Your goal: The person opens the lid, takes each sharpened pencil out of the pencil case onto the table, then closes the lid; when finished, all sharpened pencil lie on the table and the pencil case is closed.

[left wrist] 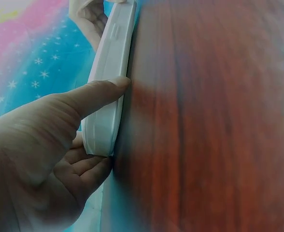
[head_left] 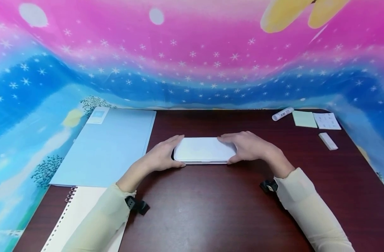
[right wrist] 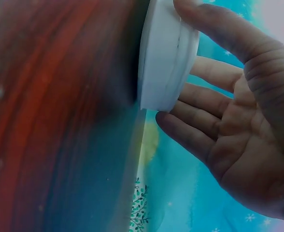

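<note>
A flat white rectangular case (head_left: pixel 204 149) with rounded corners and a small catch on its front edge lies at the middle of the dark wooden table. My left hand (head_left: pixel 162 154) grips its left end, thumb along the front side and fingers round the back. At the right end, my right hand (head_left: pixel 250 146) holds it in the same way, thumb in front. The left wrist view shows the left thumb pressed on the side of the case (left wrist: pixel 106 96). In the right wrist view the right fingers (right wrist: pixel 195 121) reach behind the case's end.
A light blue folder (head_left: pixel 113 147) lies at the left, with a spiral notebook (head_left: pixel 81 210) in front of it. At the back right are a glue stick (head_left: pixel 282 114), green sticky notes (head_left: pixel 304 119), a printed white paper (head_left: pixel 327 121) and a small white block (head_left: pixel 328 141).
</note>
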A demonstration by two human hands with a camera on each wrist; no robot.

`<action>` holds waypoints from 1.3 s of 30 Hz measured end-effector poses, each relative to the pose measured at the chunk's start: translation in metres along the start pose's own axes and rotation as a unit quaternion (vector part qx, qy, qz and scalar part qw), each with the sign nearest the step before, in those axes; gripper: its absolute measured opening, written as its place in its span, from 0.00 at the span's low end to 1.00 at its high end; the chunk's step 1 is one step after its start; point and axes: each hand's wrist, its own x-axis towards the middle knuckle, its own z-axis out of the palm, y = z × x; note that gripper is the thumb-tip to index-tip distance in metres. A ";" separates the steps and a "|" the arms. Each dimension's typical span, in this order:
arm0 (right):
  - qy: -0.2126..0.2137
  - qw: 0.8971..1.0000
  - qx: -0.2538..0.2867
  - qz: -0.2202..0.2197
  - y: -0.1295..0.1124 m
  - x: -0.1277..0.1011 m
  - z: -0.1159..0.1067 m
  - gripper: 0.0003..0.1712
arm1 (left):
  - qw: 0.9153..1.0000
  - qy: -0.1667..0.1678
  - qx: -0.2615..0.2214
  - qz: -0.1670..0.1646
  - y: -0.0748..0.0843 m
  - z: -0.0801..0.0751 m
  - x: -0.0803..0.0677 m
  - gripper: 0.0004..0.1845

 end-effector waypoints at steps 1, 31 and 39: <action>-0.001 1.000 0.001 0.000 0.000 0.000 0.000 0.51 | 1.000 0.001 0.000 0.000 0.000 0.000 0.000 0.57; -0.026 0.954 0.298 0.023 0.040 0.011 -0.022 0.30 | 0.990 0.031 -0.139 -0.018 -0.010 0.008 -0.001 0.78; 0.049 0.942 0.310 0.119 0.041 0.032 -0.019 0.42 | 0.989 0.040 -0.142 -0.013 -0.011 0.010 -0.002 0.77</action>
